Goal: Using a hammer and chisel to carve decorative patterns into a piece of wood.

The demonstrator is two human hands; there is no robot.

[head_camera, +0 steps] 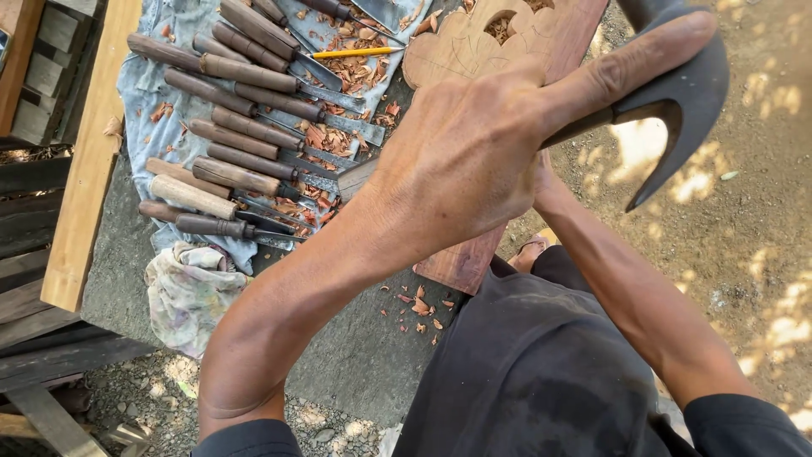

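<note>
The left hand [461,161] is closed in a fist around the handle of a dark metal tool with a curved, forked head [677,93], and its thumb lies straight along the top of the metal. The tool is held up close to the camera, in the upper right of the view. Its long axis runs from the fist toward the right, and the pointed tip curves downward and to the left. The right hand [541,182] is almost fully hidden behind the left one, so I cannot tell whether it is open or what it grips. Below the hands lies a carved wooden board [474,42], reaching from near to far. To the left, a row of chisels [245,127] with wooden handles lies on a pale cloth [139,80], with their blades pointing right. Wood shavings [355,72] lie among the blades.
</note>
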